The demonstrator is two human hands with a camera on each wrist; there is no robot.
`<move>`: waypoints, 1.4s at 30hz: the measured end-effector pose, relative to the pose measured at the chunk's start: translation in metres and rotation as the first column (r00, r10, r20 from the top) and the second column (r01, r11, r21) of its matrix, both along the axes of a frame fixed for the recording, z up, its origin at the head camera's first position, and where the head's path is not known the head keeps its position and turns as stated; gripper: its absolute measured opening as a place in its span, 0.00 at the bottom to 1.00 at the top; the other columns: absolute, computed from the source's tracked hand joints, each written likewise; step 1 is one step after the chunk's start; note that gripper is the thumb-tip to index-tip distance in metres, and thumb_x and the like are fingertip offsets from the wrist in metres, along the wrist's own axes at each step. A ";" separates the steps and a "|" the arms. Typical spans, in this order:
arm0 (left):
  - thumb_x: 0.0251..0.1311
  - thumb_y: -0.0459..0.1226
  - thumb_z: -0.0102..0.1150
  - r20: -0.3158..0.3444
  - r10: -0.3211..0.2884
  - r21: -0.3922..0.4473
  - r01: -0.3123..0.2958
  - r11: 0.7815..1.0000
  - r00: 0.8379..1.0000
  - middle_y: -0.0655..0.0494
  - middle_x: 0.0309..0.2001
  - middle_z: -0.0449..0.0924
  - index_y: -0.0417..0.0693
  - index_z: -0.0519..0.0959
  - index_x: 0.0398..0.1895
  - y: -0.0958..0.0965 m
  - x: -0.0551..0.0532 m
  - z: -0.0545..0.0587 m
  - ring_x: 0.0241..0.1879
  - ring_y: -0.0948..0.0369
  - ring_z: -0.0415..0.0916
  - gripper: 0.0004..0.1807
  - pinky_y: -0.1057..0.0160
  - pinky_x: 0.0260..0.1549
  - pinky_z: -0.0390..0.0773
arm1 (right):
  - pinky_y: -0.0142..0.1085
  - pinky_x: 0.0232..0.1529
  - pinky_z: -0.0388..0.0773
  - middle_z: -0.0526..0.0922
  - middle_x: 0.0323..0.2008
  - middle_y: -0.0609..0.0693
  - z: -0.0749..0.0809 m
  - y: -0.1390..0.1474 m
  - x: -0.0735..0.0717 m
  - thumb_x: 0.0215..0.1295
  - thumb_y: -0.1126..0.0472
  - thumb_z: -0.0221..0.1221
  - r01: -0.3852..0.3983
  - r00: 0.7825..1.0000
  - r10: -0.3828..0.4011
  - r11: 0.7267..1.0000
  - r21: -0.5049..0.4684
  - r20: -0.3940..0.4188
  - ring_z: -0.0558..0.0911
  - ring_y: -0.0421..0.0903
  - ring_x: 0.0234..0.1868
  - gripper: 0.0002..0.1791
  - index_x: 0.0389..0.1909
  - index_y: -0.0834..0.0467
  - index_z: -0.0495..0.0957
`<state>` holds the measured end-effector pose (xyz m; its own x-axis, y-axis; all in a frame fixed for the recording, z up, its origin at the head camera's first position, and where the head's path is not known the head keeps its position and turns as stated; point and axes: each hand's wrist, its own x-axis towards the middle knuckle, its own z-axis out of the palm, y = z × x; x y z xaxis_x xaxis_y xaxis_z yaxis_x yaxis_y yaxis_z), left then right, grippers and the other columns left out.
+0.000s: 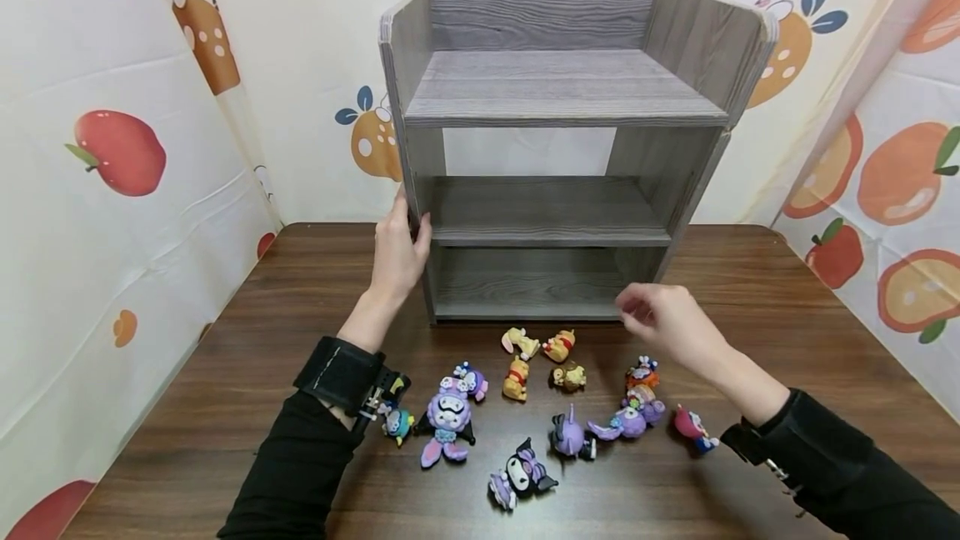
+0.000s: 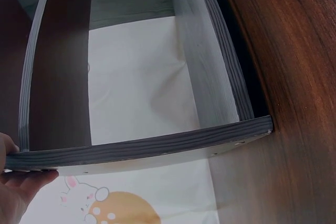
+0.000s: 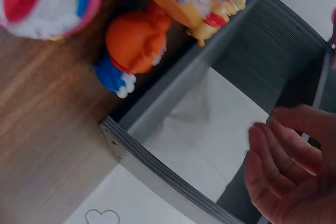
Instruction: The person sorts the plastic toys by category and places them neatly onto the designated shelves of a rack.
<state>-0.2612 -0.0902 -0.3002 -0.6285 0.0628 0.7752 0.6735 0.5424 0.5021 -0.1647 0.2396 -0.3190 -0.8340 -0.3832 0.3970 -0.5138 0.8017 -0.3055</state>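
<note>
A grey wood-grain shelf unit [image 1: 566, 88] with three tiers stands upright on the table [image 1: 322, 273]. My left hand [image 1: 399, 252] grips the edge of its left side panel, thumb on one face and fingers on the other; in the left wrist view the fingers [image 2: 26, 184] show below that panel edge [image 2: 142, 146]. Near the unit's lower right corner my right hand [image 1: 671, 322] hovers with fingers loosely bent and nothing held. In the right wrist view those fingers [image 3: 278, 156] appear in front of the shelf's opening.
Small cartoon figures lie in front of the unit: yellow bears [image 1: 515, 379], a large purple figure [image 1: 447, 417], a black-and-purple one [image 1: 522, 471], a purple pair [image 1: 633, 417] and a pink one [image 1: 692, 427]. Fruit-printed cloth [image 1: 123, 257] hangs on the left, behind and right.
</note>
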 end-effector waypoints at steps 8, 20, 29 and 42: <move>0.55 0.25 0.49 0.001 0.000 0.002 0.000 1.000 1.000 0.34 0.42 0.74 0.29 0.62 0.56 0.001 -0.001 -0.001 0.40 0.47 0.75 0.23 0.54 0.33 0.76 | 0.34 0.23 0.71 0.75 0.20 0.43 -0.015 0.005 0.007 0.47 0.66 0.63 0.011 0.975 -0.042 0.989 0.146 0.216 0.74 0.39 0.22 0.07 0.28 0.61 0.77; 0.56 0.25 0.48 -0.003 -0.017 0.002 0.017 1.000 1.000 0.34 0.42 0.74 0.29 0.62 0.56 0.002 -0.002 -0.002 0.37 0.48 0.76 0.23 0.55 0.30 0.76 | 0.39 0.27 0.72 0.77 0.24 0.51 -0.029 0.020 0.011 0.46 0.57 0.66 0.037 0.897 -0.109 0.984 0.172 0.428 0.76 0.47 0.27 0.19 0.34 0.67 0.76; 0.56 0.25 0.48 -0.010 -0.012 -0.005 0.012 1.000 1.000 0.35 0.39 0.75 0.30 0.61 0.57 0.001 -0.001 -0.001 0.36 0.48 0.76 0.23 0.55 0.29 0.76 | 0.36 0.23 0.71 0.75 0.22 0.52 -0.037 0.020 0.012 0.41 0.58 0.68 0.054 0.903 -0.128 0.981 0.188 0.409 0.73 0.44 0.23 0.18 0.26 0.67 0.73; 0.56 0.25 0.48 -0.008 -0.007 -0.002 0.007 1.000 1.000 0.34 0.41 0.74 0.31 0.60 0.59 0.000 0.000 -0.001 0.37 0.47 0.76 0.25 0.54 0.30 0.76 | 0.33 0.24 0.71 0.77 0.25 0.48 -0.037 0.030 0.001 0.41 0.66 0.66 -0.067 0.884 0.026 0.995 0.071 0.466 0.75 0.42 0.26 0.16 0.34 0.65 0.76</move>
